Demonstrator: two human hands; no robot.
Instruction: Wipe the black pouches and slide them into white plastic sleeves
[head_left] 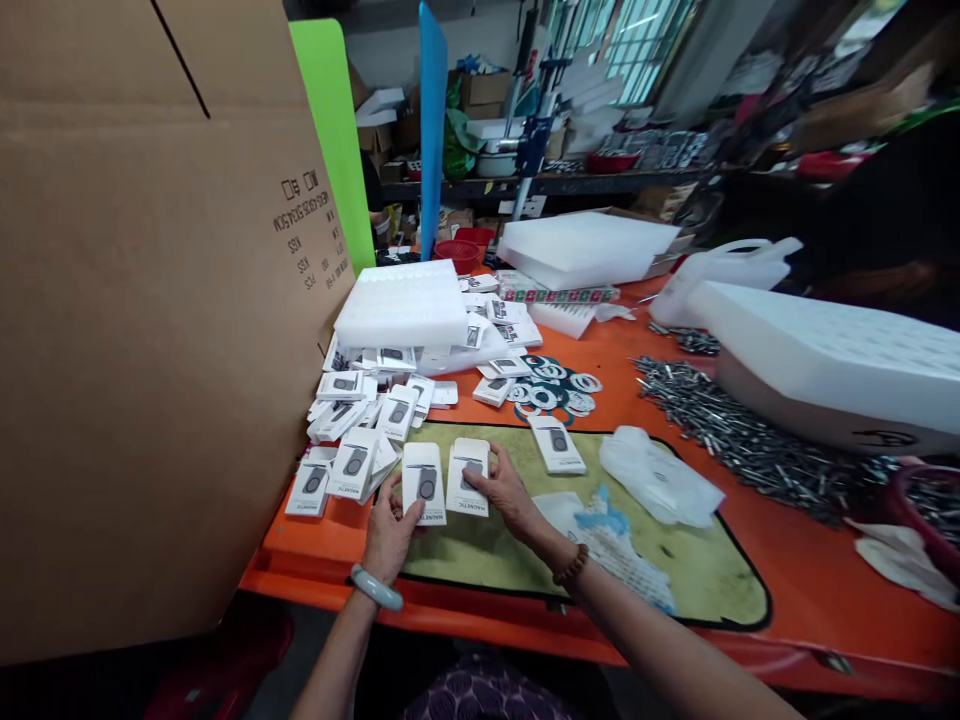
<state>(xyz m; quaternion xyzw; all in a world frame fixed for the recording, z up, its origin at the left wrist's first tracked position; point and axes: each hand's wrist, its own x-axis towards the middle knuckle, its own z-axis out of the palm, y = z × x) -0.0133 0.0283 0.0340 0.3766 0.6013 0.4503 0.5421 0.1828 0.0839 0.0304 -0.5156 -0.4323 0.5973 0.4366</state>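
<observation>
My left hand (390, 530) grips a small white box (424, 484) printed with a dark device and the word MAGNETIC. Right beside it, a matching white box (467, 478) is held in my right hand (510, 490), the thumb lying across its front. Both boxes are over the yellow-green mat (510, 560), with their printed faces toward me. To the left of my left hand lies a loose pile of similar white boxes (354, 462). One more such box (556, 445) lies on the mat, to the right of my right hand.
A tall cardboard carton (150, 330) stands at the left. White foam trays (405, 305) sit behind the boxes. Several rings (551, 385) lie beyond the mat. Plastic bags (660, 478) and a blue-white cloth (622, 550) rest on it. Metal rods (720, 425) heap at right.
</observation>
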